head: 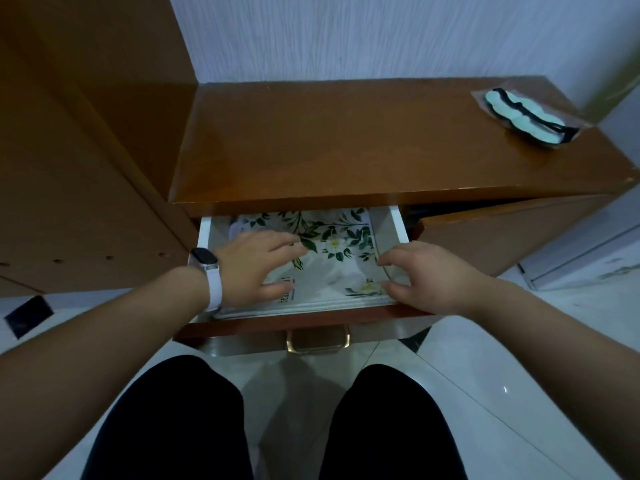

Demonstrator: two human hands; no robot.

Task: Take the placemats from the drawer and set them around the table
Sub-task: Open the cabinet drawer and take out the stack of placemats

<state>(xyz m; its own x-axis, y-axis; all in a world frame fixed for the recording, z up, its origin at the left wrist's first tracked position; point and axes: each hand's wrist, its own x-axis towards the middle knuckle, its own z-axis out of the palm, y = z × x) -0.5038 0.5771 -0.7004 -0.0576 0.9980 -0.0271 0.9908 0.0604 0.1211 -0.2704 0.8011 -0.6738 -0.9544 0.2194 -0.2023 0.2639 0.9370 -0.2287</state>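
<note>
1. Clearly, the drawer (204, 233) is pulled out from under the wooden cabinet top (346, 140), its brass handle (317, 341) facing the person who crouches in front of it.
2. Inside it lie the placemats (332, 244), pale with green leaves and white flowers. They seem to be a flat stack that fills most of the drawer floor, so none has been taken out yet.
3. The left hand (252, 268), with a white watch (204, 259) at the wrist, rests on the left part of the top mat, fingers straight and spread. I judge it is there to hold the stack steady while the other side is worked loose.
4. The right hand (426, 275) sits at the stack's right edge, beside the drawer wall. Its fingers (388, 261) and thumb are curled with a narrow gap between them, tips at the mat's edge, probably to get under it. Whether they already pinch it I cannot tell.
5. A packet holding a mint-coloured eye mask (530, 116) lies on the far right corner of the top, well apart from the drawer.
6. No dining table is in view, so the setting-out is all to come.
</note>
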